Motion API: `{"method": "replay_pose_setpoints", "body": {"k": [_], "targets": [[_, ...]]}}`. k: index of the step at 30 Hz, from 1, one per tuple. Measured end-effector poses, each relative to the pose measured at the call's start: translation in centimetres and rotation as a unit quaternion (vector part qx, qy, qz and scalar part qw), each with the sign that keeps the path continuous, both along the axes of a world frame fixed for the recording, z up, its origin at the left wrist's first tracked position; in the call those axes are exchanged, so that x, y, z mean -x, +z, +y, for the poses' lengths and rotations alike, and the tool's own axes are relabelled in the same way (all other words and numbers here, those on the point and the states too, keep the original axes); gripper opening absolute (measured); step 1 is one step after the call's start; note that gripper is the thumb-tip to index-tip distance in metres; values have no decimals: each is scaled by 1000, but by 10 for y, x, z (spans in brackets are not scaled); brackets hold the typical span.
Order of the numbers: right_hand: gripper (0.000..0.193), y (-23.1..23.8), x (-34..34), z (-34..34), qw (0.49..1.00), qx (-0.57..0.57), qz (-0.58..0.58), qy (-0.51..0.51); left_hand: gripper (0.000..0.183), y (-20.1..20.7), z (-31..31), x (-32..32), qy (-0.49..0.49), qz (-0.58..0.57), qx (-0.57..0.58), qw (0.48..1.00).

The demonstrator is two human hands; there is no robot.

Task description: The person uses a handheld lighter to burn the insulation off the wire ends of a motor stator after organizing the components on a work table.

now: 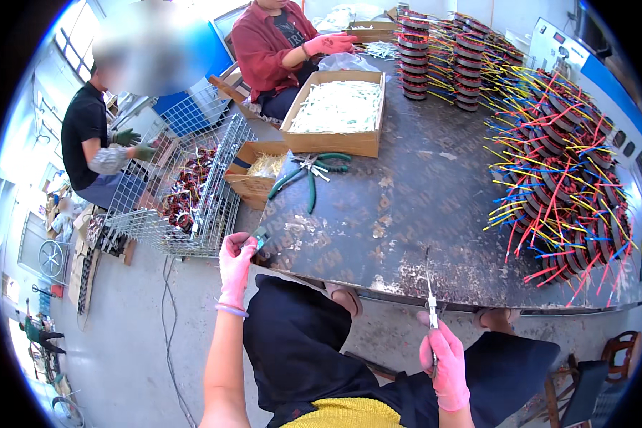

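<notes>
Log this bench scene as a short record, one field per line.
Left hand: pinching a small green item at the table edge
Right hand: gripping a slender white-and-metal tool, tip pointing away
Table: dark, scuffed top
Pliers: green-handled, lying beside the cardboard box
Box contents: many small white pieces
Right side: stacked rings with red, yellow and blue wires
Co-workers: one in red, one in black

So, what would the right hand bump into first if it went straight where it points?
Probably the table's near edge, though the right hand might pass above it; its height is unclear.
</notes>
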State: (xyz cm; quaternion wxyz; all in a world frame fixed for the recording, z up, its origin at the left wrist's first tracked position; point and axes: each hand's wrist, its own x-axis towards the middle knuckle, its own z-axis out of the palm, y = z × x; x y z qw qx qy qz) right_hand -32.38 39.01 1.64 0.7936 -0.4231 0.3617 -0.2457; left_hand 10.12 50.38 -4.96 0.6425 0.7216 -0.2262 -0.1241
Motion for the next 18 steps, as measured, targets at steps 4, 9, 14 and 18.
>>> {"method": "replay_pose_setpoints", "body": {"k": [4,9,14,18], "targets": [[47,6,6,14,999,40,15,-18,20,-4,-9,9,25,-109,-100,989],[47,9,16,28,998,49,24,-20,25,-21,1,-2,25,-242,-188,952],[46,8,9,14,995,66,71,-19,21,-20,4,3,21,-243,-205,948],[47,7,0,6,1000,19,17,18,23,-26,21,-16,-40,-9,-118,992]]}}
